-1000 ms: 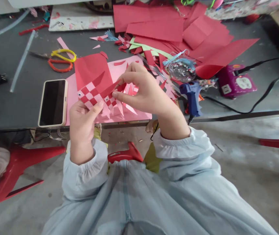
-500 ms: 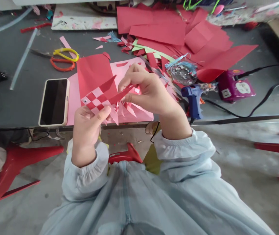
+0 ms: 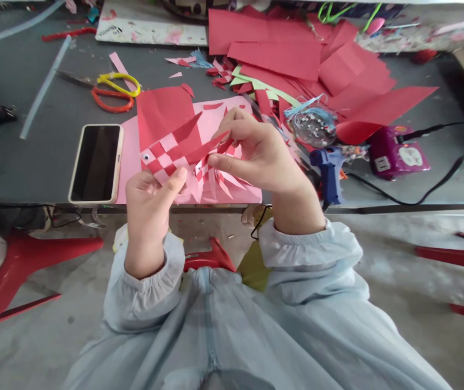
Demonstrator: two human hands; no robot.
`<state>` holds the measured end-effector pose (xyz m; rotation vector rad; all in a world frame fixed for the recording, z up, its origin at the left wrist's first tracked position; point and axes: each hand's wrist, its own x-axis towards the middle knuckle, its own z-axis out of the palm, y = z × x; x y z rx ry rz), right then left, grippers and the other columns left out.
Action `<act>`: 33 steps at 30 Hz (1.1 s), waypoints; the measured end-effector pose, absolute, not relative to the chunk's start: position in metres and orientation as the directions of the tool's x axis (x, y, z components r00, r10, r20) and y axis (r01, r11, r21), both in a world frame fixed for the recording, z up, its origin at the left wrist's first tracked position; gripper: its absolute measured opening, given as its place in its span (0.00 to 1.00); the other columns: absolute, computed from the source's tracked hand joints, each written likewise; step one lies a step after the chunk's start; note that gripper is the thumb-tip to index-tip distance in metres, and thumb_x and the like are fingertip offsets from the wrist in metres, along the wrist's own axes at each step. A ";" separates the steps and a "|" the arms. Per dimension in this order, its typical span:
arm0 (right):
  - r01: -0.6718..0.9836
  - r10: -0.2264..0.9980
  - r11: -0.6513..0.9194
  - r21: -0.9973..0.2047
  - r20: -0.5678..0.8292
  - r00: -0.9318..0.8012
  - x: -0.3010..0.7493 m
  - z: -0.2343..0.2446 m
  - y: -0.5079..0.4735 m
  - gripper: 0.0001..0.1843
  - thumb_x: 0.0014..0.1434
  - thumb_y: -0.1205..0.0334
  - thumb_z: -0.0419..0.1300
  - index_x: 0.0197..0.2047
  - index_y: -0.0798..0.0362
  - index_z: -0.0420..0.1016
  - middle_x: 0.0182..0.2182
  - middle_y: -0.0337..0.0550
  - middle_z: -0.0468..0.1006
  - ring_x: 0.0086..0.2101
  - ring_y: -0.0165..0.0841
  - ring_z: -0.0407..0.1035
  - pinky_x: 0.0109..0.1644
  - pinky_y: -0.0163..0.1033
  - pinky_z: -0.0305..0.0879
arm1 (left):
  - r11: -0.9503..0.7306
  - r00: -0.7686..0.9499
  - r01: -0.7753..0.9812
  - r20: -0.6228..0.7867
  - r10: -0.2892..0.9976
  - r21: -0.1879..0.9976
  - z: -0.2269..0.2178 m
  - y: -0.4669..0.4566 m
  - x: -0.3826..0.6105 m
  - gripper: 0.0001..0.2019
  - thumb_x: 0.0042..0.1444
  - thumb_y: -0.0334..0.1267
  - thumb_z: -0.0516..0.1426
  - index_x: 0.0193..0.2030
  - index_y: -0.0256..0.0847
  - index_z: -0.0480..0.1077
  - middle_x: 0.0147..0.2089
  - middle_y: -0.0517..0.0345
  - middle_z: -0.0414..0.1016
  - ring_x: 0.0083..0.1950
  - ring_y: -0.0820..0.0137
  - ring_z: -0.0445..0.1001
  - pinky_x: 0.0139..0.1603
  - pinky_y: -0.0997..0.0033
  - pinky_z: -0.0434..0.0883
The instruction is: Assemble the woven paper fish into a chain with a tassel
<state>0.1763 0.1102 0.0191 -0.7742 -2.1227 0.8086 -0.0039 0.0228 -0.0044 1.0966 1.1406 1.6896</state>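
Observation:
A woven red and pink paper fish [image 3: 166, 154] with a googly eye is held above the table's front edge. My left hand [image 3: 150, 208] grips its lower side, thumb on top and fingers beneath. At the tail end, my right hand [image 3: 256, 154] pinches a red paper strip of the fish between thumb and fingertips. Below the hands, partly hidden, another checkered paper fish with an eye [image 3: 200, 170] lies on pink paper [image 3: 236, 189]. A red paper sheet [image 3: 156, 111] lies just behind the held fish.
Left of the hands lie a phone [image 3: 96, 162] and scissors [image 3: 116, 92]. A blue glue gun [image 3: 329, 173] with a cord stands close to my right forearm, near a purple box [image 3: 397, 154]. Red paper sheets [image 3: 276, 57] and a dish of small beads [image 3: 313, 127] are farther back.
The whole scene has shifted slightly right as the camera turned. My hands keep their hold on the fish, and the right fingers have moved slightly at the tail strip.

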 end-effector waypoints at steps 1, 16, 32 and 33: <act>0.287 0.729 0.623 -0.727 0.408 -0.550 0.176 0.019 0.109 0.19 0.62 0.39 0.61 0.39 0.47 0.75 0.34 0.43 0.71 0.42 0.38 0.68 0.52 0.52 0.71 | -0.285 -0.332 -0.120 0.232 0.914 0.951 -0.005 0.023 -0.003 0.10 0.55 0.44 0.68 0.26 0.45 0.76 0.29 0.65 0.77 0.31 0.74 0.77 0.32 0.72 0.77; 0.386 0.766 0.613 -0.689 0.399 -0.504 0.170 0.027 0.096 0.11 0.62 0.51 0.64 0.35 0.49 0.74 0.35 0.44 0.70 0.42 0.39 0.68 0.53 0.53 0.73 | -0.315 -0.412 0.205 0.373 0.831 0.927 -0.002 0.021 0.004 0.05 0.53 0.42 0.69 0.31 0.46 0.81 0.30 0.64 0.81 0.33 0.69 0.80 0.40 0.67 0.80; 0.363 0.786 0.557 -0.747 0.333 -0.520 0.176 0.035 0.101 0.11 0.63 0.50 0.62 0.38 0.48 0.76 0.36 0.44 0.75 0.40 0.37 0.70 0.48 0.48 0.75 | -0.318 -0.327 0.205 0.371 0.869 0.926 -0.005 0.025 -0.004 0.10 0.45 0.36 0.73 0.36 0.46 0.82 0.37 0.62 0.83 0.38 0.67 0.82 0.39 0.69 0.81; 0.361 0.786 0.556 -0.749 0.332 -0.522 0.175 0.034 0.102 0.10 0.64 0.51 0.62 0.38 0.48 0.76 0.36 0.44 0.75 0.40 0.36 0.70 0.47 0.47 0.75 | -0.311 -0.323 0.206 0.365 0.873 0.928 -0.004 0.025 -0.004 0.10 0.44 0.36 0.74 0.35 0.46 0.82 0.37 0.62 0.83 0.38 0.67 0.82 0.39 0.69 0.81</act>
